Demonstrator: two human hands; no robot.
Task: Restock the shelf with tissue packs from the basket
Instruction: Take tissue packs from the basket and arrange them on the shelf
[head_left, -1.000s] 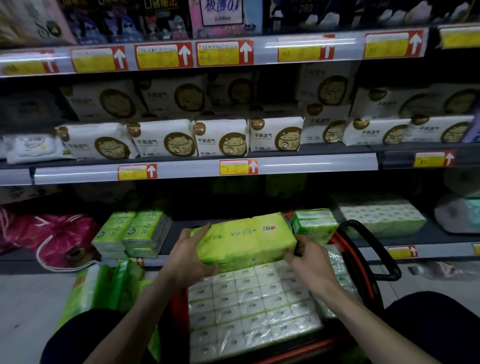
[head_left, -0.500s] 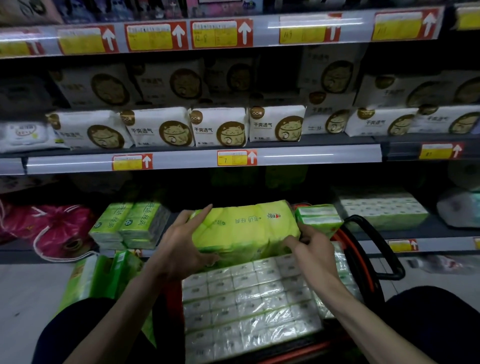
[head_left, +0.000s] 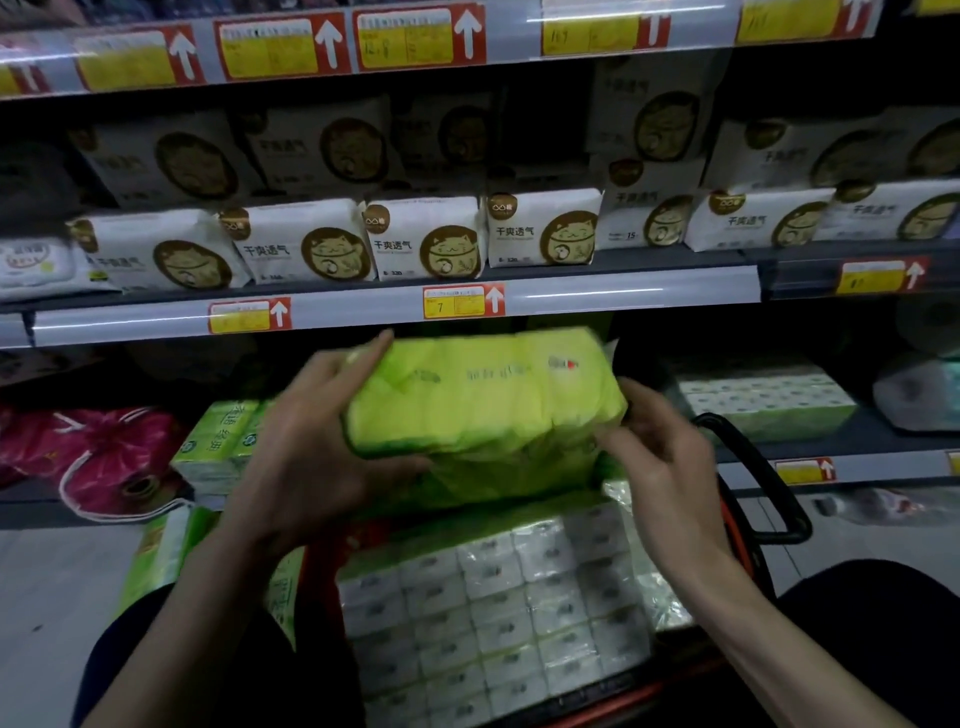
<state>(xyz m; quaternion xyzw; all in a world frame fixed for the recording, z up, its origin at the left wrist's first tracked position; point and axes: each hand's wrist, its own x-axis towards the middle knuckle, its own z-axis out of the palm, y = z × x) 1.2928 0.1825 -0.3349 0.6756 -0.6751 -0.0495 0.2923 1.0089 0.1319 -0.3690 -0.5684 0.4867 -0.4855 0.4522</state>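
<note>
A large yellow-green tissue pack (head_left: 483, 395) is lifted above the red basket (head_left: 743, 525), in front of the dark bottom shelf (head_left: 852, 457). My left hand (head_left: 306, 447) grips its left end, thumb underneath and fingers over the top edge. My right hand (head_left: 660, 457) holds its right end from below and the side. Under the lifted pack, the basket holds a big clear-wrapped block of small white tissue packs (head_left: 498, 597).
Green tissue packs (head_left: 218, 441) lie on the bottom shelf at left, a pale multipack (head_left: 763, 400) at right. White cat-print packs (head_left: 426, 239) fill the shelf above. A pink bag (head_left: 98, 457) sits far left. Green packs (head_left: 161, 551) stand on the floor beside the basket.
Both hands have raised the yellow-green pack out of the basket and moved it up and forward toward the bottom shelf. The view has also closed in on the shelves.
</note>
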